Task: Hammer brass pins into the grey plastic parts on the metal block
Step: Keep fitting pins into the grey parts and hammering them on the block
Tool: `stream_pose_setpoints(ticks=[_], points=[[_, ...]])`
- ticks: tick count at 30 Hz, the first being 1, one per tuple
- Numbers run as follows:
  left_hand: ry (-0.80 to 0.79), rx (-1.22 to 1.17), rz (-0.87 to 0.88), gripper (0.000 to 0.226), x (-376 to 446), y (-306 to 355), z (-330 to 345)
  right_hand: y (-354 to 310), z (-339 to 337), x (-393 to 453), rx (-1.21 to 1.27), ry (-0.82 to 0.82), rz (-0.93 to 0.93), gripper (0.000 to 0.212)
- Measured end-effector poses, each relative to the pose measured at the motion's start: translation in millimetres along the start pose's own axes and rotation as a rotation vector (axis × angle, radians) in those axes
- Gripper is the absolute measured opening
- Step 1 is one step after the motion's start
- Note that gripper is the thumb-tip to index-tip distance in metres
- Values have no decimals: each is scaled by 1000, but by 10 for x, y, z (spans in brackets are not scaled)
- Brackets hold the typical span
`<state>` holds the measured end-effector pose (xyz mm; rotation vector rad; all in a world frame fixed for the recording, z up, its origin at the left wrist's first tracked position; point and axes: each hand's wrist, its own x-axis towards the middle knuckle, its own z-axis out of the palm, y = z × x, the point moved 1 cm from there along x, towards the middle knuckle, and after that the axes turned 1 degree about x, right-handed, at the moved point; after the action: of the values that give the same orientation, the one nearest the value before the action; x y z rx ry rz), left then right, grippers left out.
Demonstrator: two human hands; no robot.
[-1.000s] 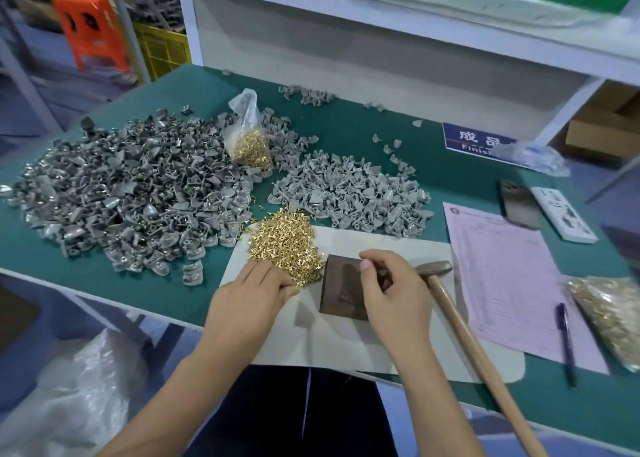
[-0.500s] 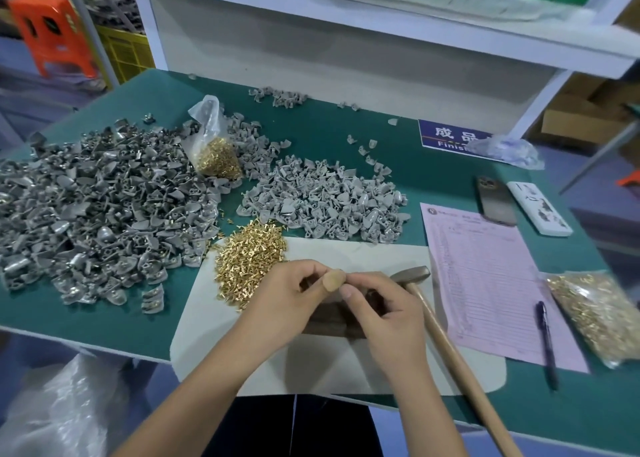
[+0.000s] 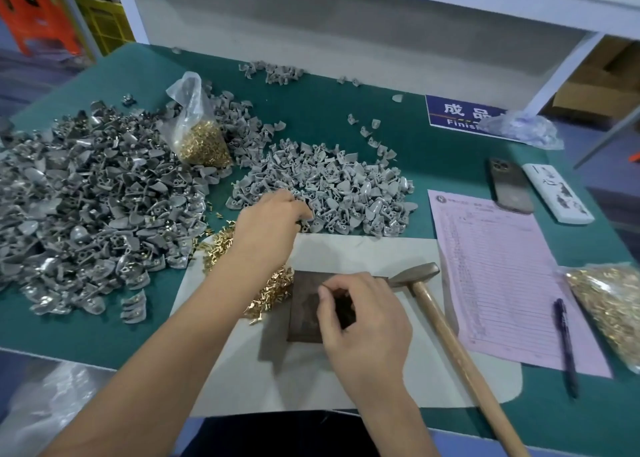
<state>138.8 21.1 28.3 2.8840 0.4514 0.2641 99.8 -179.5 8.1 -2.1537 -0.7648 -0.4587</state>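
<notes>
The dark rectangular metal block (image 3: 310,304) has a dull, matt face. The loose brass pins (image 3: 268,292) are bright and glossy. The grey moulded plastic parts (image 3: 332,186) look smooth, semi-matt. The hammer's pale wooden handle (image 3: 460,356) is unvarnished; its metal head (image 3: 414,274) is dull.
</notes>
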Motion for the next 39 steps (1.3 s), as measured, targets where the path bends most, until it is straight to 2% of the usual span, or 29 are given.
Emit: stream_pose_setpoints(ticks=[6, 7, 9, 11, 13, 15, 18, 21, 25, 26, 31, 36, 39], points=[[22, -39, -21, 15, 13, 7, -32, -7, -78, 27, 89, -44, 93, 4], [38, -124, -31, 13, -40, 17, -62, -7, -97, 31, 137, -47, 129, 4], [28, -439, -60, 10, -194, 70, -149, 9, -140, 48, 276, -50, 223, 4], [-7, -729, -64, 17, -390, 162, -264, 21, -197, 84, 402, -46, 312, 5], [-4, -875, -41, 25, -583, 248, -371, 26, -269, 125, 484, -36, 355, 8], [-2, -994, -41, 22, -752, 317, -434, 26, -347, 137, 536, -24, 373, 13], [-90, -1147, -111, 12, -969, 367, -412, 12, -446, 100, 524, -26, 355, 15], [-120, -1080, -92, 8, -1173, 383, -311, -2, -521, 34, 513, -30, 308, 14], [42, -534, 22, 9, -1363, 382, -187, -23, -592, -8, 391, -100, 188, 17], [65, -473, 43, 11, -1385, 379, -187, -34, -593, -1, 343, -137, 149, 16], [94, -441, 80, 14, -1407, 358, -201, -79, -522, 49, 117, -341, 104, 10], [103, -516, 40, 12, -1401, 378, -188, -173, -559, 127, -5, -408, 60, 7], [101, -517, 22, 11, -1397, 375, -172, -255, -608, 218, -149, -474, -46, 7]])
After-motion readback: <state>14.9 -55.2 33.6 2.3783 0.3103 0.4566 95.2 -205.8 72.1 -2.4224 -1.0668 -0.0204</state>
